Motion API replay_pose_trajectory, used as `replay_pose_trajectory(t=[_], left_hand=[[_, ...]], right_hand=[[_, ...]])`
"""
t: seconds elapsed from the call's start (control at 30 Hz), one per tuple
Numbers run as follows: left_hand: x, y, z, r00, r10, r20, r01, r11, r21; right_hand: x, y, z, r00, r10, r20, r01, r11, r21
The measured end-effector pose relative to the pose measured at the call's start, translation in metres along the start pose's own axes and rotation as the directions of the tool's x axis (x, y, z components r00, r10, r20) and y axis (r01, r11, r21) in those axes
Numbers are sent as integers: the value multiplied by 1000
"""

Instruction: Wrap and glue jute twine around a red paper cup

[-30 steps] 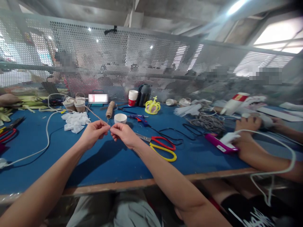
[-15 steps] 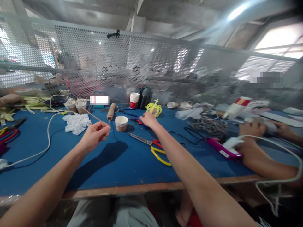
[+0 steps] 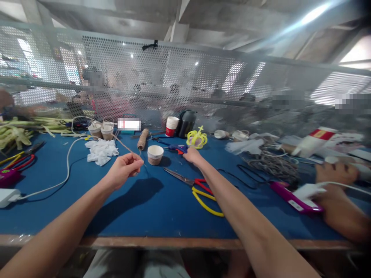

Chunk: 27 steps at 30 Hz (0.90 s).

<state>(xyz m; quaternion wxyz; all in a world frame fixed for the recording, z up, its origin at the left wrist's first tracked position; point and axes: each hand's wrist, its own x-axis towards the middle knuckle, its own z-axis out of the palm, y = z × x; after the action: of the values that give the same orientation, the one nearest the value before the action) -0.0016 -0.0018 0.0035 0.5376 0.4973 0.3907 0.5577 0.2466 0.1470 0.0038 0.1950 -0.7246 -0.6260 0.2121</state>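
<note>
My left hand (image 3: 126,168) is closed in a pinch on a thin brown twine (image 3: 123,143), raised above the table left of a small white paper cup (image 3: 155,154) whose lower part is wrapped in brown twine. My right hand (image 3: 192,154) reaches across the table and is closed on the rear of a blue glue gun (image 3: 177,148) with an orange-red trigger; its nozzle points left toward the cup. Just behind that hand stands a yellow crown-shaped ornament (image 3: 197,139). A spool of twine (image 3: 143,139) lies behind the cup.
Large scissors (image 3: 207,189) with red and yellow handles lie under my right forearm. Crumpled white cloth (image 3: 101,151), wrapped cups (image 3: 107,130), stacked paper cups (image 3: 172,126) and a dark kettle (image 3: 187,122) are around. A co-worker's hand (image 3: 336,172) is at right, beside a purple power strip (image 3: 295,199).
The view has swung left, so things sit farther right. My right hand has dropped slightly from in front of the crown ornament, uncovering more of the glue gun. My left hand keeps its pinch.
</note>
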Motion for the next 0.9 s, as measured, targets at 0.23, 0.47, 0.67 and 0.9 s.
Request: replay_pose_trajectory(t=[0.23, 0.47, 0.67, 0.9], left_hand=[[3, 0, -2, 999, 32, -43, -35, 998, -57], [4, 1, -2, 994, 24, -104, -33, 996, -89], [6, -2, -2, 993, 15, -121, -22, 998, -63], [7, -4, -2, 994, 22, -108, -21, 1000, 5]], right_hand=[[-42, -12, -41, 987, -155, -52, 162, 891, 425], [-126, -21, -26, 884, -465, 43, 336, 698, 632], [-141, -19, 0, 848, -520, 99, 378, 726, 574], [-145, -19, 2, 846, -522, 114, 397, 757, 519]])
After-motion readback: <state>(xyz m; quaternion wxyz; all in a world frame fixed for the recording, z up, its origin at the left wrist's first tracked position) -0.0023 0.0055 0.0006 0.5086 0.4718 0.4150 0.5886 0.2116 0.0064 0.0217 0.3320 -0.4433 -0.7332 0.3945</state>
